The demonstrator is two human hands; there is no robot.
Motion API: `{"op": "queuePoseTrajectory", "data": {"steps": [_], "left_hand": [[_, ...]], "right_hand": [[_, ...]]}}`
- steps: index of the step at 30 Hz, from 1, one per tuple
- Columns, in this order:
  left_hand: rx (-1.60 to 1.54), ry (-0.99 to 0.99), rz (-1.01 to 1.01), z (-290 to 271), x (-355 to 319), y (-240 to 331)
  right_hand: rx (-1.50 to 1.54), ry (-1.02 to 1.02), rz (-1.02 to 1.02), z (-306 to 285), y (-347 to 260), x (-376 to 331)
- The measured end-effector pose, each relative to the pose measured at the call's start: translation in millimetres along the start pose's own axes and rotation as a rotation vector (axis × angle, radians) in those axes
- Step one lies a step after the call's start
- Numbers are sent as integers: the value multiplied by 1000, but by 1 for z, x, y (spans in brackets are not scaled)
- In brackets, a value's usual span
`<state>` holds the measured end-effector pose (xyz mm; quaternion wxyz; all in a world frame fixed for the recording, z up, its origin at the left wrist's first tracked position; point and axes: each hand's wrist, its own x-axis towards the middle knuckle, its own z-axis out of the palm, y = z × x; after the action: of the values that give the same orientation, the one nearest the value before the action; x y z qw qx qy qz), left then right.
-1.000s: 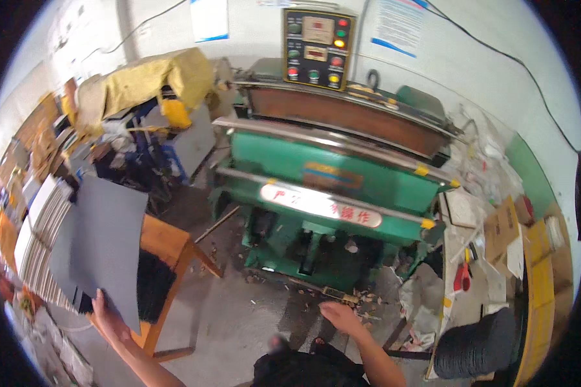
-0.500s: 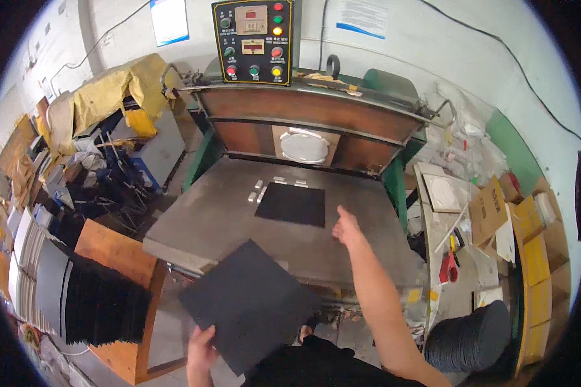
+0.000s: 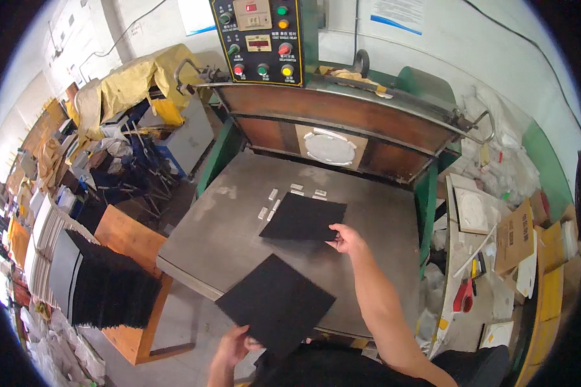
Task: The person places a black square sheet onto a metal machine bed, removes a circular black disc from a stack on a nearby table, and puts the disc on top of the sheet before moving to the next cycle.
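In my left hand a black square sheet is gripped by its lower left edge, tilted above the near edge of the machine's bed. My right hand pinches the right corner of a second black sheet. That corner is raised off the grey metal bed. Small pale blocks stand along the far and left sides of this sheet. Behind it, a pale round plate is fixed to the upright brown panel.
A control box with coloured buttons stands over the machine. Stacked black sheets lie on a wooden stand at left. On the right side table are red-handled scissors and a cardboard box. A yellow cover drapes equipment at far left.
My right hand has closed on the corner of the sheet on the bed and lifted it. The sheet in my left hand has shifted right. The view has moved too.
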<state>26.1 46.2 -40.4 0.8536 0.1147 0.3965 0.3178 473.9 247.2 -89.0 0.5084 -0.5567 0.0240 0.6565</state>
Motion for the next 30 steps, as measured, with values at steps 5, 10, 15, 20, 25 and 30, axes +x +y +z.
{"op": "queuePoseTrajectory", "data": {"steps": [5,10,15,20,25,30], "left_hand": [[-67,-69,133,86,111,-1],[-40,211,111,138,265,-3],[-119,263,108,114,317,-9],[953,443,642,164,263,-31],[1950,364,981,231,324,-41],[2026,242,853,230,358,-33]], "right_hand": [[166,-334,-302,-24,-14,-79],[338,-71,-551,-123,-5,-165],[313,78,-647,-187,38,-237],[302,353,-694,-202,90,-279],[-71,669,-734,-185,127,-298],[-283,799,-759,-172,149,-335]]}}
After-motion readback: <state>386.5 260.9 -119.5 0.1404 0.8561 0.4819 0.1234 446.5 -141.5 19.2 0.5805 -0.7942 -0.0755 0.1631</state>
